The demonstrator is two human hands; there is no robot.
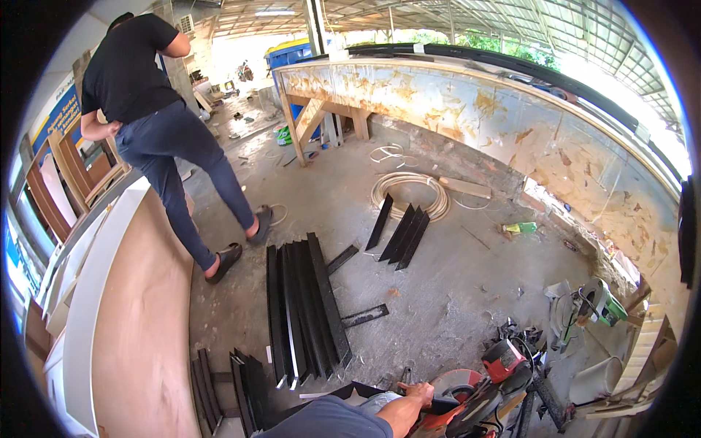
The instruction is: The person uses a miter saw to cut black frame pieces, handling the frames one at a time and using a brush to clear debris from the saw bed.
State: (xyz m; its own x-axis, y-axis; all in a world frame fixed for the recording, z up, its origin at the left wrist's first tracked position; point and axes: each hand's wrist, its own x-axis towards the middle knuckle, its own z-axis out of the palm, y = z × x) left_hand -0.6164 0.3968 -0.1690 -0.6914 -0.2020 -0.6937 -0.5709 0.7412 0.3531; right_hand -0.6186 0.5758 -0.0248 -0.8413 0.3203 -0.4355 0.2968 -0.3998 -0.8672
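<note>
My left hand (418,395) reaches in from the lower edge, its forearm bare below a dark blue-grey sleeve. It rests beside the reddish disc (454,382) of a red and black cut-off saw (504,363), fingers closed near the saw's clamp end. What they grip is too small to make out. A black metal bar (355,391) runs toward the saw behind my arm. My right hand is not in view. Left of the saw lies a bundle of long black metal bars (301,306), with shorter black bars (248,390) beside it.
A person (157,109) in dark clothes stands at the left beside a long wooden panel (139,314). Farther off lie short black pieces (405,237), a coiled hose (431,182) and a green bottle (519,228). A green power tool (602,303) sits right. A stained workbench (467,102) spans the back.
</note>
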